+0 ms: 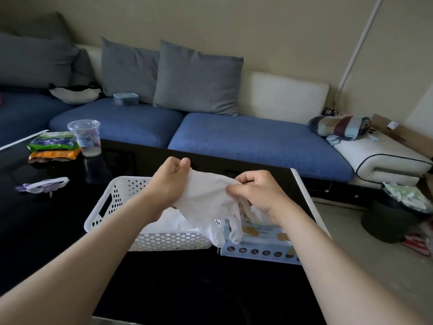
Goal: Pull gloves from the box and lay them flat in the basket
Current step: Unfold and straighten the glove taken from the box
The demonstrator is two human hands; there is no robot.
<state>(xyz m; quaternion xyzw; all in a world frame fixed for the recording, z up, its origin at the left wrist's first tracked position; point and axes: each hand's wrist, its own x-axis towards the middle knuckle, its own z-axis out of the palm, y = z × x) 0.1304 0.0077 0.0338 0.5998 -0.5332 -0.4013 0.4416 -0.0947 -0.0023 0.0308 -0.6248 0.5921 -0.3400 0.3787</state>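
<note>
The white basket [168,241] and the box [257,252] just right of it sit by the dark surface's [58,231] right edge, with bare room nearer. The right hand [255,191] hides the box's opening. It and the left hand [168,181] each pinch a white glove [206,198] above both, its fingers hanging down

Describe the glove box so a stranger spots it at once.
Find the black table before the blue sofa. Right of its white perforated basket sits the glove box: pale blue, with round icons along its front.
</note>
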